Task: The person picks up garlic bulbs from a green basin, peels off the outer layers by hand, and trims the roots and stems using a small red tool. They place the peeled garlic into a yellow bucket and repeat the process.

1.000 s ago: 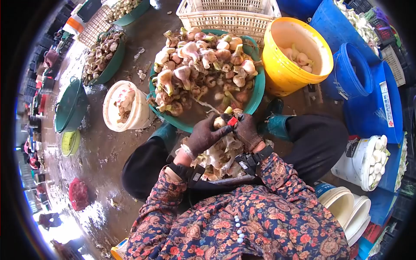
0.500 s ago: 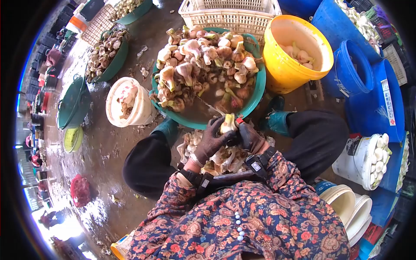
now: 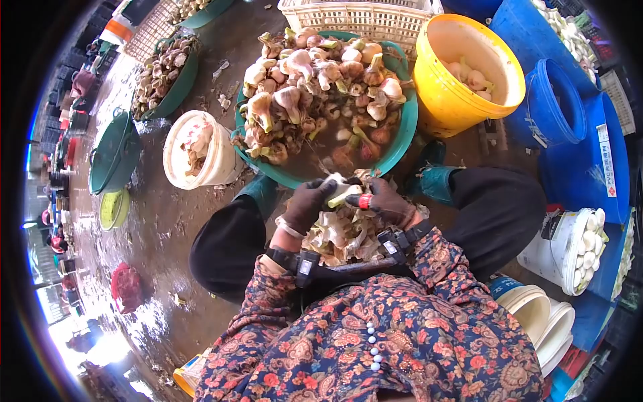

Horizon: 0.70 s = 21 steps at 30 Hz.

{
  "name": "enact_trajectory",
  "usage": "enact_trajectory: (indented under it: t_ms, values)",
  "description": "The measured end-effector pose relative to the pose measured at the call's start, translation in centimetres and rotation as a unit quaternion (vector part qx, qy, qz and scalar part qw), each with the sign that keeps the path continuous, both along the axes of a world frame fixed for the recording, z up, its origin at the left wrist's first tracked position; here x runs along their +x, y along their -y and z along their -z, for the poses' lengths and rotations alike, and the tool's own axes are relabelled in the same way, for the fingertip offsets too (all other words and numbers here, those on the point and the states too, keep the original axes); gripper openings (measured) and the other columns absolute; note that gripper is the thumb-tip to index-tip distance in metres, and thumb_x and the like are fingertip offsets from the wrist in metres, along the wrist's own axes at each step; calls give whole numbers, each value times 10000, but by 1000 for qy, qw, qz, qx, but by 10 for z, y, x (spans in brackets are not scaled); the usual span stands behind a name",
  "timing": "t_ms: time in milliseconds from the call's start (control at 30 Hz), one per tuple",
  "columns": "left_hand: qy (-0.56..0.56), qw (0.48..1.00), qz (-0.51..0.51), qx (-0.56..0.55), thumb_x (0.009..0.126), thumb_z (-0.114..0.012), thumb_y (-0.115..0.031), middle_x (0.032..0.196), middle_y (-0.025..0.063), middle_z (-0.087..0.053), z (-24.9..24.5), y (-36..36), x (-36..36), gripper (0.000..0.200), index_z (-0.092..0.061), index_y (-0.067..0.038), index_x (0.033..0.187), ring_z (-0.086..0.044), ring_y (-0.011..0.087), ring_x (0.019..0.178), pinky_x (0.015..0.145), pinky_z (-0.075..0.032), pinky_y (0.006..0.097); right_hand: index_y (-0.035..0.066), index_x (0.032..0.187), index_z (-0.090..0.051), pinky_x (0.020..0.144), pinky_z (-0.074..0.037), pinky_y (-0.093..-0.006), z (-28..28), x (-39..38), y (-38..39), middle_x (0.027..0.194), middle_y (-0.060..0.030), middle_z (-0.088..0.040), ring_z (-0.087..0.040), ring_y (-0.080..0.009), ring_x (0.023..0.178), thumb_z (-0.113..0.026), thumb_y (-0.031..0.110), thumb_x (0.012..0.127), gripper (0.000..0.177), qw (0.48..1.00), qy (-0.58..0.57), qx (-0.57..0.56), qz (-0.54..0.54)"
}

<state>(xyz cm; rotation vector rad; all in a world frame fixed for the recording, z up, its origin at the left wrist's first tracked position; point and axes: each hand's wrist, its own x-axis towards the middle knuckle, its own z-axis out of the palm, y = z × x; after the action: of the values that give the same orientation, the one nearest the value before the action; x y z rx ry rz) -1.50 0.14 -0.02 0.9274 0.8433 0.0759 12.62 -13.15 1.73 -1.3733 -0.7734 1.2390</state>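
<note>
Head view, using the big green tub (image 3: 406,139) as the landmark: the garlic bulb (image 3: 341,194) is up in the air just off the tub's near rim, right between the two gloved hands. Left hand (image 3: 309,204) is curled round it, thumb and fingers pinching it from the left. Right hand (image 3: 390,202) has bent fingers and a red band (image 3: 365,201) right by the pale stem; honestly can't tell how tightly that one's closed. Loose peelings (image 3: 345,234) are heaped below, on the tub's near side. Room-wise it's kinda snug: yellow bucket (image 3: 439,100) hugging the tub's right rim, crate (image 3: 362,37) behind its far edge, white bucket (image 3: 224,164) just left, boots (image 3: 434,184) flanking its near side. Most open wet floor (image 3: 161,234) is left of the tub, past the white bucket.
</note>
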Motion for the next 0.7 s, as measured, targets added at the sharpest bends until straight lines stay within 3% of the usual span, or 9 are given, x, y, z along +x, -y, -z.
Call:
enact_trajectory:
  t_ms: [133, 233, 300, 333, 367, 400, 467, 533, 700]
  values:
    - [93, 985, -43, 139, 871, -598, -169, 911, 30, -630, 34, 1, -15, 246, -599, -8, 1057, -580, 106, 775, 632, -470, 234, -12, 1129, -552, 868, -445, -298, 14, 0, -1, 1051, -86, -602, -565, -172, 973, -679, 112, 763, 407, 987, -157, 17, 25]
    - [95, 958, -28, 270, 890, -575, -190, 892, 20, -620, 19, 7, -14, 241, -600, -7, 1044, -568, 95, 785, 651, -464, 236, 11, 1060, -608, 903, -424, -375, 5, -6, 0, 1138, -187, -536, -528, -326, 1033, -682, 76, 679, 394, 884, 453, 110, 36]
    - [88, 922, 27, 377, 894, -568, -185, 886, 19, -618, -2, 8, -10, 240, -597, 0, 1043, -565, 93, 790, 679, -463, 240, 3, 1027, -619, 882, -431, -364, 5, -8, -2, 1127, -180, -537, -533, -316, 1015, -678, 95, 696, 348, 894, 431, 104, 65]
    - [76, 973, -17, 218, 880, -586, -163, 893, 21, -621, -6, 5, -7, 237, -595, 15, 1037, -564, 94, 803, 710, -459, 247, -5, 994, -630, 861, -439, -353, 6, -10, -3, 1116, -173, -538, -537, -306, 996, -673, 114, 713, 308, 903, 407, 99, 93]
    - [62, 995, -61, 53, 867, -604, -141, 899, 24, -624, -10, 3, -5, 236, -593, 30, 1030, -563, 94, 815, 741, -456, 253, 1, 930, -640, 783, -457, -307, 29, -13, -10, 968, -111, -597, -572, -218, 883, -646, 131, 778, 200, 927, 297, 131, 186]
    - [63, 995, -60, 53, 867, -604, -141, 899, 24, -624, -13, 3, -7, 236, -593, 30, 1030, -563, 94, 815, 741, -456, 253, 1, 930, -640, 783, -457, -307, 37, -7, -12, 968, -111, -597, -572, -218, 883, -646, 131, 778, 200, 927, 297, 131, 188]
    - [81, 982, 67, 156, 842, -637, -137, 904, 23, -634, -17, 6, -15, 259, -596, 44, 1022, -561, 91, 849, 785, -444, 249, 27, 852, -634, 704, -457, -254, 48, 9, -13, 820, -33, -614, -575, -129, 741, -612, 157, 844, 131, 932, -237, 17, 275]
    - [63, 949, 236, 200, 854, -623, -171, 883, 53, -662, -28, 20, -24, 242, -627, 12, 1012, -584, 101, 801, 729, -474, 285, 61, 827, -617, 597, -463, -241, 27, 12, -6, 757, -4, -611, -575, -108, 652, -570, 288, 889, 240, 879, -384, -15, 283]
    - [-164, 625, 615, 452, 717, -720, -412, 880, 149, -664, 3, 28, -36, 450, -655, -30, 946, -640, 300, 817, 738, -486, 398, 75, 865, -633, 508, -453, -237, 22, 17, -4, 758, -7, -618, -584, -117, 628, -565, 371, 882, 304, 812, -538, 13, 227]
